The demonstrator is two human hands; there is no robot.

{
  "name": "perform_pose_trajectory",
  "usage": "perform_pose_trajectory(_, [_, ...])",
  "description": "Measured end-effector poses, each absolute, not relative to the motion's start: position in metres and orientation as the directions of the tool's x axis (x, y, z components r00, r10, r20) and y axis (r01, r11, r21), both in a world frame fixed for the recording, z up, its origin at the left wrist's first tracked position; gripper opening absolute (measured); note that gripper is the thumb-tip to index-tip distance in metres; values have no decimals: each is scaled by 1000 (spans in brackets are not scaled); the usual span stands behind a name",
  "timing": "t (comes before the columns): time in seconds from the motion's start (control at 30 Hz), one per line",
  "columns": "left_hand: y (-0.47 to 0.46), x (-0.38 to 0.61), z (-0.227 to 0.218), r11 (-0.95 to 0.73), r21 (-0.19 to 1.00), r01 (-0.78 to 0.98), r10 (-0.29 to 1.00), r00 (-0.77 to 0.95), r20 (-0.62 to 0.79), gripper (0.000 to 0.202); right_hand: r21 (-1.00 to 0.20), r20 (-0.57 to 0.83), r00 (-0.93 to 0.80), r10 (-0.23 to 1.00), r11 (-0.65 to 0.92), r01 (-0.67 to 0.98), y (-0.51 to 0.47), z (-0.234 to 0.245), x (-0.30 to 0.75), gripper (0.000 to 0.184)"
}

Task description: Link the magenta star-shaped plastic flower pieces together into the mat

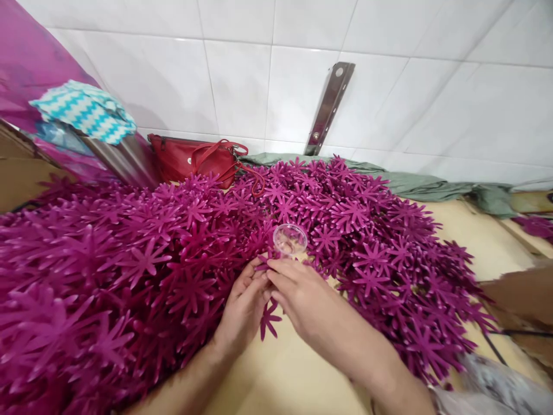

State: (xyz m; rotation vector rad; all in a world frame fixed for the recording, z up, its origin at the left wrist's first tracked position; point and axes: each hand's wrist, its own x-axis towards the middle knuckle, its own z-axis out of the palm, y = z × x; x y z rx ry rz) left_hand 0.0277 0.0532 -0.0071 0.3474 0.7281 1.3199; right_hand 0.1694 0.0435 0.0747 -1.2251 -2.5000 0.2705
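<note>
My left hand (246, 302) and my right hand (298, 291) meet at the middle, fingers closed together around a small purple artificial flower piece (262, 264). Part of it pokes out above my fingertips; the rest is hidden by them. Below the fingers a purple star-shaped petal piece (268, 321) hangs or lies; I cannot tell whether it joins the held one. Just beyond my hands stands a small clear plastic cup (290, 241), its contents too blurred to name. Large heaps of purple artificial flowers (142, 259) spread on both sides of my hands.
The pale yellow tabletop (285, 369) shows in front of me. Behind the heaps lie a red handbag (185, 158) and a green cloth (415, 184) along the tiled wall. A blue-and-white zigzag cloth (88, 109) tops a metal post at left. Cardboard (522, 300) is at right.
</note>
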Motion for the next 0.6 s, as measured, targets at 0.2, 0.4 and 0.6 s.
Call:
perform_pose_trajectory(0.2, [55,26,-8,239,606,-758,924,-13,-381,33,-64,203,-545,813,567,821,17,37,144,51])
perform_pose_trajectory(0.4, [55,30,-6,231,632,-740,954,44,-297,45,-128,211,-599,773,629,767,22,63,162,39])
perform_pose_trajectory(0.6, [55,31,-7,151,702,-696,977,-3,-214,43,-136,44,-419,907,421,897,44,84,189,24])
